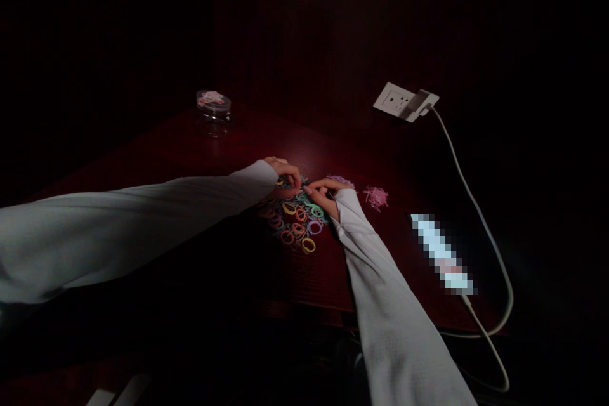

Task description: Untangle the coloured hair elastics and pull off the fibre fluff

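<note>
the left hand [285,172] and the right hand [328,195] are positioned at the far part of a heap of colored bands [299,228]. the heap lies on the dark red desk [162,152] and includes yellow, orange, red, green and purple rings. the fingers of both hands are bent and the fingertips converge over the heap. any item between the fingertips is too small and dark to identify; whether either hand is closed on a band cannot be determined. long light gray sleeves [390,292] cover both arms down to the hands.

a purple cluster [341,181] is located just beside the right hand, partly behind it. a pink cluster [377,197] is located to the right of the purple cluster, apart from it. a clear round jar [213,115] with a patterned lid stands upright at the far left of the desk, well apart from the heap.

a white wall socket [391,100] carries a plugged-in adapter [420,104]. a white cable [464,171] runs from the adapter and loops at the right. a bright device [442,254], its display pixelated, lies right of the right sleeve with a white cable at its near end.
</note>
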Available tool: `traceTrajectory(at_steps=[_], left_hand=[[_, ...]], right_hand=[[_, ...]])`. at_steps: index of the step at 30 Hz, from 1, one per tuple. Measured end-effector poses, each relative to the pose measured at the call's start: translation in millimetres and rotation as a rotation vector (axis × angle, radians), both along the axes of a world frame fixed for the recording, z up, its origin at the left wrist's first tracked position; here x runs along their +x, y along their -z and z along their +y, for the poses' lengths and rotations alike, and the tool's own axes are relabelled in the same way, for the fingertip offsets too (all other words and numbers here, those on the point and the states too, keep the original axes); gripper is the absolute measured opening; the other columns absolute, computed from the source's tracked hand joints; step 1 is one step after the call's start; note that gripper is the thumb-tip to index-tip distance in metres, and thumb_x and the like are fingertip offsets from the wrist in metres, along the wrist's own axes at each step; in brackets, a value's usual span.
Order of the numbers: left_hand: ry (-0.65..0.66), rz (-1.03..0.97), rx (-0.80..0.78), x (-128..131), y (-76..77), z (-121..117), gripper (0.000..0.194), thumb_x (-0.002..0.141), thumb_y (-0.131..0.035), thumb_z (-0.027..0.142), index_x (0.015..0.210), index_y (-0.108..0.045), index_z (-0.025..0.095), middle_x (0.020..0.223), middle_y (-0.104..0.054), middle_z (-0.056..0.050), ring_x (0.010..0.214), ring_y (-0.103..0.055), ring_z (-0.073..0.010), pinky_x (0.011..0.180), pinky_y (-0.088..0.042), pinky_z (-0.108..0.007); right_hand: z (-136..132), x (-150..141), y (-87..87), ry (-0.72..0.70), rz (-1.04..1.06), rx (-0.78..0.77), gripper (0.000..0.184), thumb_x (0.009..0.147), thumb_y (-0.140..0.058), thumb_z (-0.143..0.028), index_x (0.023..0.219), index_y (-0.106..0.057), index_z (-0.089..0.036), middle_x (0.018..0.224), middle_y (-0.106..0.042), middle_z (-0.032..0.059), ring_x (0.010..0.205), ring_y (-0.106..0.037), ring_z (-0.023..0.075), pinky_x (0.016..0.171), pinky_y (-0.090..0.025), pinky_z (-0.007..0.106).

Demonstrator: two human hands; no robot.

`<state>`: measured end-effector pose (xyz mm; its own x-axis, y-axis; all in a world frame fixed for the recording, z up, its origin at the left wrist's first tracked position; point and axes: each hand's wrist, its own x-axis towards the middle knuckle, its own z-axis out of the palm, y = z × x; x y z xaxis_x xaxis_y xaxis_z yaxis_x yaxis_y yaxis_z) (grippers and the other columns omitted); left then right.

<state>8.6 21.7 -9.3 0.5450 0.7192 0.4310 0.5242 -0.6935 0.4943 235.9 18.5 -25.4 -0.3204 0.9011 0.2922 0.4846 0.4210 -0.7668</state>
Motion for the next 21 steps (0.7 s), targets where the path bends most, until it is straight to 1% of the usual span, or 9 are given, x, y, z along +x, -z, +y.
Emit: traceTrajectory(at_steps=[7, 12, 16, 21], left_hand=[[0.016, -0.004, 0.041, 0.0, 1.0, -0.3, 0.019, 0.086, -0.066, 0.036, 0.090, -0.076, 0.020, 0.086, -0.078, 0.001, 0.089, -0.071, -0.0125, 0.084, -0.047, -0.019], [0.009, 0.033, 0.027, -1.1, 2.5, 2.7, 0.018, 0.088, -0.065, 0.035, 0.093, -0.076, 0.021, 0.086, -0.079, 0.003, 0.091, -0.070, -0.0120, 0.086, -0.047, -0.019], [0.010, 0.031, 0.005, -1.9, 2.0, 3.6, 0.018, 0.089, -0.065, 0.035, 0.093, -0.076, 0.021, 0.089, -0.079, 0.002, 0.089, -0.071, -0.0117, 0.086, -0.047, -0.019], [0.020, 0.016, 0.015, -2.0, 2.1, 3.5, 0.021, 0.089, -0.065, 0.037, 0.093, -0.077, 0.020, 0.090, -0.078, -0.001, 0.088, -0.071, -0.0133, 0.085, -0.048, -0.021]], right_hand=[[0.5, -1.2, 1.7, -0.018, 0.037, -0.014, 0.030, 0.082, -0.075, -0.052, 0.087, -0.081, -0.022, 0.058, -0.051, -0.0050, 0.057, -0.044, 0.0114, 0.057, -0.032, 0.027], [-2.7, -3.0, -3.3, 0.014, 0.097, -0.030, 0.029, 0.081, -0.076, -0.050, 0.084, -0.079, -0.021, 0.055, -0.047, -0.0062, 0.053, -0.041, 0.0105, 0.055, -0.032, 0.027], [3.4, 3.9, -7.6, 0.108, 0.158, 0.013, 0.037, 0.080, -0.075, -0.057, 0.086, -0.078, -0.021, 0.056, -0.047, -0.0056, 0.052, -0.039, 0.0104, 0.054, -0.032, 0.027], [18.1, 20.5, -4.3, 0.296, 0.270, 0.086, 0.043, 0.078, -0.074, -0.060, 0.088, -0.075, -0.019, 0.057, -0.046, -0.0057, 0.053, -0.041, 0.0108, 0.053, -0.033, 0.027]])
